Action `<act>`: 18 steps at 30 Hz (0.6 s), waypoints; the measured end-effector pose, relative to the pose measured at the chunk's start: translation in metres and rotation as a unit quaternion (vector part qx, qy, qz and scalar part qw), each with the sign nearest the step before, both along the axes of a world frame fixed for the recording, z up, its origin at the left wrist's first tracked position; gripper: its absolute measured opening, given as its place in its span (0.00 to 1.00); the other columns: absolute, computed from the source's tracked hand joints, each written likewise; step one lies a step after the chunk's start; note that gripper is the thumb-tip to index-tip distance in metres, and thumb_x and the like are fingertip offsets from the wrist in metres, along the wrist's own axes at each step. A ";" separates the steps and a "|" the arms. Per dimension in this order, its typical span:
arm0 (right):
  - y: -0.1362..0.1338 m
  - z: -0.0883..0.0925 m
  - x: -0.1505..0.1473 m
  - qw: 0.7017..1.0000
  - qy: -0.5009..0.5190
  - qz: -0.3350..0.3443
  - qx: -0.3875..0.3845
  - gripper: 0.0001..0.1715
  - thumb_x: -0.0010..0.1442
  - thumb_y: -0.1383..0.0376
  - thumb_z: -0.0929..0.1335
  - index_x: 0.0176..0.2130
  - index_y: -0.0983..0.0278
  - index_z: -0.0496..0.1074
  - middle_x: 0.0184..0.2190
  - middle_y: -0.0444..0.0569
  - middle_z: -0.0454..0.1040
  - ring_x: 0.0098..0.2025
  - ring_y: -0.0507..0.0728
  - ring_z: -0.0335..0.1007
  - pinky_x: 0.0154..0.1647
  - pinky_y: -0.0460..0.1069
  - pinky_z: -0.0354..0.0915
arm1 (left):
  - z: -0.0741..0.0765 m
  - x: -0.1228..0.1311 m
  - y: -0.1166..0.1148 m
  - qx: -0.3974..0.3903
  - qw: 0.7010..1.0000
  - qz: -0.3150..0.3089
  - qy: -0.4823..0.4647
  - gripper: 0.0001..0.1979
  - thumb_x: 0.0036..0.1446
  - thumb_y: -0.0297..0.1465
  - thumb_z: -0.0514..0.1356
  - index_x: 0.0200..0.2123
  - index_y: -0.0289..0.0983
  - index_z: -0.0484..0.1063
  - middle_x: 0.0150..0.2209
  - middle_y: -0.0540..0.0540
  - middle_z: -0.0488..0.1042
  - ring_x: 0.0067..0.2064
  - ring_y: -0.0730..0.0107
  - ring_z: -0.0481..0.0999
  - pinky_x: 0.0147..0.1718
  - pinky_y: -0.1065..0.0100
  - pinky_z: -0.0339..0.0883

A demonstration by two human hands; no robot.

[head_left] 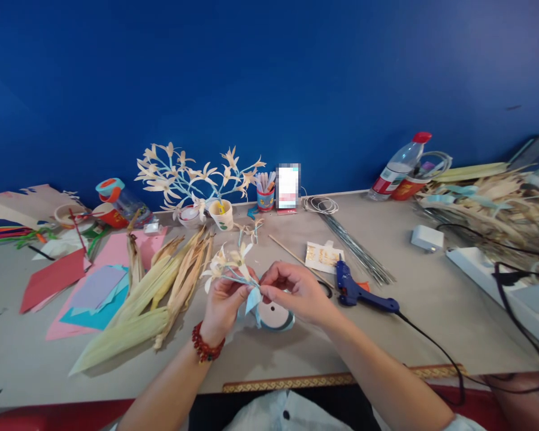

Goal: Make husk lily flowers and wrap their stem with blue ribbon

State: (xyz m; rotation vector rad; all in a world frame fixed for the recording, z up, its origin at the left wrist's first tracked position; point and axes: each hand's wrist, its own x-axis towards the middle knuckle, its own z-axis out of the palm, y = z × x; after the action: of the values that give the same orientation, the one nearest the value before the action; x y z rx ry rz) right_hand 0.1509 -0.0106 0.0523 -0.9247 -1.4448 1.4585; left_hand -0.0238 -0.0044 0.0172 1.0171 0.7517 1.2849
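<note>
Near the middle of the table, my left hand (228, 299) is closed on the stem of a spray of cream flowers (236, 263), whose blooms rise above it. A light blue ribbon (252, 299) hangs from the stem between my hands. My right hand (291, 290) pinches at the stem and ribbon, its fingertips almost touching those of the left. Just below the hands lies a white ribbon spool (275, 315), partly hidden by them.
Corn husks (146, 302) and coloured paper (92, 290) lie left. A blue glue gun (359, 290), wires (357, 248) and a power strip (512, 293) lie right. Behind stand a flower cup (221, 216), a phone (288, 187) and a bottle (397, 170).
</note>
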 end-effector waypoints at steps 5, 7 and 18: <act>0.003 -0.002 0.003 0.986 0.110 0.066 -0.107 0.17 0.50 0.59 0.77 0.28 0.65 0.69 0.23 0.42 0.75 0.24 0.50 0.71 0.28 0.45 0.66 | 0.004 0.000 -0.001 0.003 1.000 -0.011 0.011 0.10 0.43 0.36 0.73 0.25 0.35 0.80 0.30 0.47 0.75 0.29 0.71 0.72 0.28 0.71 0.68; 0.005 -0.003 0.003 0.973 0.146 0.095 -0.153 0.18 0.49 0.60 0.78 0.28 0.65 0.68 0.24 0.42 0.76 0.23 0.49 0.72 0.28 0.45 0.67 | 0.005 0.001 -0.002 -0.009 1.000 -0.026 0.001 0.11 0.41 0.37 0.73 0.24 0.35 0.80 0.30 0.47 0.74 0.26 0.72 0.72 0.26 0.70 0.68; 0.007 -0.010 0.001 0.936 0.210 0.154 -0.238 0.18 0.48 0.63 0.79 0.27 0.67 0.68 0.24 0.43 0.78 0.22 0.48 0.74 0.28 0.43 0.69 | -0.005 -0.002 -0.003 -0.039 0.997 -0.063 -0.029 0.09 0.42 0.35 0.73 0.25 0.37 0.81 0.32 0.48 0.74 0.26 0.72 0.73 0.27 0.68 0.72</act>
State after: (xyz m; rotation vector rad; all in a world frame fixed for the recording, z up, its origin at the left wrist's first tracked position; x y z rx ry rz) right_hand 0.1520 -0.0031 0.0426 -0.6167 -0.9587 2.1517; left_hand -0.0257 -0.0079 0.0124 0.9450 0.6787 1.1629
